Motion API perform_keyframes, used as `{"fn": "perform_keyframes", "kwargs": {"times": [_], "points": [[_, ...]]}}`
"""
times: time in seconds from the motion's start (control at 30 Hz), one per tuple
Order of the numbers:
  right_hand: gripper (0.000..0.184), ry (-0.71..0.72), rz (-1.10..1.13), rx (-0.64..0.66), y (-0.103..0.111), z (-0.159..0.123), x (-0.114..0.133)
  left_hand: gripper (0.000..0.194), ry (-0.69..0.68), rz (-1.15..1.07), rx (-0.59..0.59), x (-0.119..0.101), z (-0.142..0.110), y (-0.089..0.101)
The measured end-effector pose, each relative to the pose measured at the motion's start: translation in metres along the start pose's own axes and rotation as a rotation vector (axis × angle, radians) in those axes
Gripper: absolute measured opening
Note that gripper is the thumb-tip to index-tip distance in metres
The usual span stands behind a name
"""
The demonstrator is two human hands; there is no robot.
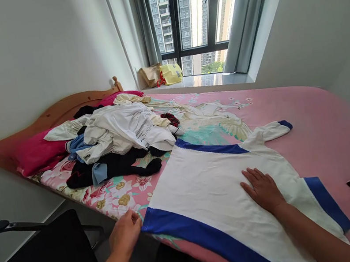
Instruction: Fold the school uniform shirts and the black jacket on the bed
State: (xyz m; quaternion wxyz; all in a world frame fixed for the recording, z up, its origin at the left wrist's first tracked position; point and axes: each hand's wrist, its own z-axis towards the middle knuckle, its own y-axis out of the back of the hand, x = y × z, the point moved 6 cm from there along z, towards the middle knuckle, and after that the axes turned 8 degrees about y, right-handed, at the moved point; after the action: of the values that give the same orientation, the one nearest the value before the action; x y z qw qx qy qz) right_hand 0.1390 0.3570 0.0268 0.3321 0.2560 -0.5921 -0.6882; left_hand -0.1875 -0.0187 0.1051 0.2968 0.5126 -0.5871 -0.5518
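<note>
Head view: white T-shirt [212, 192] points sleeves right, right hand [262, 190] flat, left hand [125, 233] curled.

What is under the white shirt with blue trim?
Around its edges the pink sheet shows, with a printed bird just past its far edge; whatever lies directly beneath the shirt is covered and cannot be seen.
</note>
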Motion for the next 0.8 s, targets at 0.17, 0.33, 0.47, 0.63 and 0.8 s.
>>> {"fn": "perform_keyframes", "kwargs": {"times": [0.17, 0.33, 0.47, 0.63, 0.8], "points": [[0.054, 0.004, -0.001, -0.037, -0.001, -0.001, 0.0, 0.031, -0.59, -0.212, -0.109, -0.121, -0.041, -0.026], [0.054, 0.033, 0.008, -0.075, -0.005, -0.001, -0.002, 0.051, -0.936, -0.069, 0.166, -0.223, -0.052, -0.089], [0.054, 0.033, 0.017, -0.092, -0.003, -0.001, -0.001, 0.066, -0.611, 0.132, 0.097, -0.174, 0.026, -0.082], [0.054, 0.024, 0.024, -0.102, 0.002, 0.001, 0.002, 0.065, -0.44, 0.22, -0.155, -0.134, 0.076, -0.053], [0.053, 0.017, 0.046, -0.095, 0.003, 0.005, 0.003, 0.052, -0.869, 0.118, -0.02, -0.225, 0.063, -0.077]]}}
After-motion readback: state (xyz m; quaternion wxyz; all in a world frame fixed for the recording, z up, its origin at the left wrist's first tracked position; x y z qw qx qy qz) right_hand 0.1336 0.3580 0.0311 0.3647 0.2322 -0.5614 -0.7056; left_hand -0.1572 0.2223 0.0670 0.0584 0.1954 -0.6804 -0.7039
